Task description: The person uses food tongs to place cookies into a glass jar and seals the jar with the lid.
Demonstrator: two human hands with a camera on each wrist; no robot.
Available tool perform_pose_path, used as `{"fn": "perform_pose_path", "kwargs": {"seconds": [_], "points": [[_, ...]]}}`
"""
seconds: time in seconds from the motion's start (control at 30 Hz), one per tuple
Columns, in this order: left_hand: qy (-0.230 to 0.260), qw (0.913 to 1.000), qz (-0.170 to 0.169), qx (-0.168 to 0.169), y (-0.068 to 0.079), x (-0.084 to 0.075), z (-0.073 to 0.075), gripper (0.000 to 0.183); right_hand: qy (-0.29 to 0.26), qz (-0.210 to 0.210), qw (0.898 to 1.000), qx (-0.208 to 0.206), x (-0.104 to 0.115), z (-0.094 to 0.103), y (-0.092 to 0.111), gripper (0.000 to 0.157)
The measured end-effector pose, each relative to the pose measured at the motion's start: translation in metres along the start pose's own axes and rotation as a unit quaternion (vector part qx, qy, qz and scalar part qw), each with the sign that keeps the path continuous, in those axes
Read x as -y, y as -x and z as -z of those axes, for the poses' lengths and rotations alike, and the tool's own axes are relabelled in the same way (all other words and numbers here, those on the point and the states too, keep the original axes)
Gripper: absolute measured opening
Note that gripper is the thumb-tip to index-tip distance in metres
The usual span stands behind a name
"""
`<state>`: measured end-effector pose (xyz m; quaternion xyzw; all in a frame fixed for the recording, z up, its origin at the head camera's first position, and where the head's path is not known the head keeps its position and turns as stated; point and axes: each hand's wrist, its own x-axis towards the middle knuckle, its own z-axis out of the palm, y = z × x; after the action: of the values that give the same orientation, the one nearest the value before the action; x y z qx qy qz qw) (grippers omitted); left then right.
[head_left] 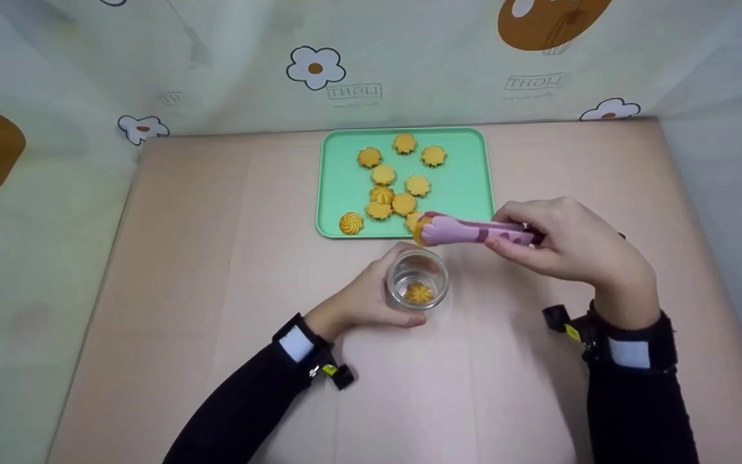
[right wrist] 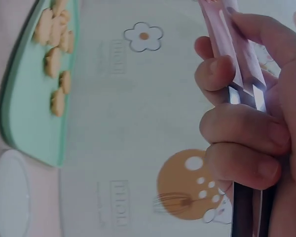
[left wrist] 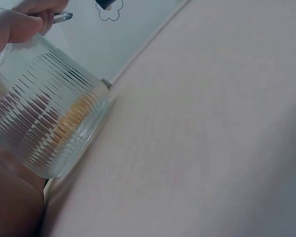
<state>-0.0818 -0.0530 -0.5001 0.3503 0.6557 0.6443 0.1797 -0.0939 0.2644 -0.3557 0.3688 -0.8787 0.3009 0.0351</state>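
Head view first: what does the left hand do?

It wraps fingers and thumb round the jar, from about nine o'clock. The tray is at the jar's twelve o'clock, with several loose cookies. One cookie lies in the jar, at its six o'clock side.

And more to the right?

The tongs pinch another cookie, at the jar's twelve o'clock, by the tray's near edge. The right hand, near half past two, has its fingers closed around the tongs.

How to do this well?

The step seems to be carrying to the jar. I would squeeze evenly, because the cookie may crumble, steady the jar, lower the tips inside, and only then let go.
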Motion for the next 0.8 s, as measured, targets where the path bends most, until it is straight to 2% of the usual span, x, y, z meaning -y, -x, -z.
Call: {"fn": "perform_pose_path", "kwargs": {"seconds": [0.2,0.43,0.63,0.8], "points": [[0.008,0.9998,0.016,0.000,0.000,-0.001,0.001,0.096,0.018,0.010,0.999,0.031,0.020,0.004,0.002,0.012],[0.029,0.9992,0.026,0.007,0.001,-0.002,-0.001,0.090,0.040,0.013,0.998,0.036,0.037,0.002,0.005,0.010],[0.040,0.9989,0.022,0.012,-0.001,-0.001,-0.004,0.090,0.105,0.026,0.993,0.050,0.046,-0.002,0.011,0.011],[0.043,0.9990,0.008,0.013,0.000,-0.001,0.000,0.091,0.166,0.074,0.982,0.057,0.050,-0.006,0.007,0.017]]}}
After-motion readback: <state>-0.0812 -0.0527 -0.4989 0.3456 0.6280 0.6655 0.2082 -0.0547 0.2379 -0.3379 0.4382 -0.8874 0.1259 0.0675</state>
